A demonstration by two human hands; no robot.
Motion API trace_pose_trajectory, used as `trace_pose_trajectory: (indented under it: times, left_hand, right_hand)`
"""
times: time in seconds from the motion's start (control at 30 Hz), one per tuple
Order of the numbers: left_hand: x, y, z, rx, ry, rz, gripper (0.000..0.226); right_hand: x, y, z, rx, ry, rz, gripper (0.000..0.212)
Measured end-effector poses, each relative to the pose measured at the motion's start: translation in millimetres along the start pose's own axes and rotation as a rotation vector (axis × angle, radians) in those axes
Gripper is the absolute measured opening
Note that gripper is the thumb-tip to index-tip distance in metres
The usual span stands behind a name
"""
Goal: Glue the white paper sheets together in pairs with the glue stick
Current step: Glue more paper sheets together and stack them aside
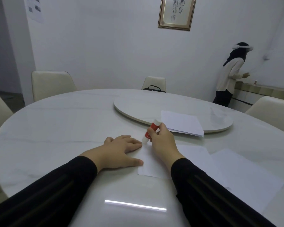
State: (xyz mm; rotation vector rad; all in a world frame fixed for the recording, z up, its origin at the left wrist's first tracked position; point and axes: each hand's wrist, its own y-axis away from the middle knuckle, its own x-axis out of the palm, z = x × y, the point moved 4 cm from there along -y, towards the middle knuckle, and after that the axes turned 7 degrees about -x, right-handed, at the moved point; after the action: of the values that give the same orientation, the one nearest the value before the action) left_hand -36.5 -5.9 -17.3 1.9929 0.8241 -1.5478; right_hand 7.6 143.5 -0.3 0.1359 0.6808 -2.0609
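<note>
At centre frame the left hand (pixel 120 149) lies flat with fingers spread, pressing the left edge of a white paper sheet (pixel 148 164) on the round marble table (pixel 56 128). The right hand (pixel 162 141) grips a red-and-white glue stick (pixel 150 131), tilted, its lower tip touching the sheet's upper-left corner. More loose sheets (pixel 246 176) lie at lower right, and a paper stack (pixel 181 122) rests on the lazy Susan (pixel 154 102) at centre right.
</note>
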Motion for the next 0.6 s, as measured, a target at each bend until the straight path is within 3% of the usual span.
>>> trace_pose_trajectory:
  times: [0.23,0.6]
  left_hand:
    - [-1.0,-1.6,0.2,0.007,0.055,0.056,0.072]
    - [2.0,-2.9,1.0,0.043,0.116,0.104,0.077]
  right_hand:
    - [9.2,5.9,0.7,-0.064,0.081,0.096,0.01]
    - [7.6,5.5,0.2,-0.065,0.069,0.073,0.008]
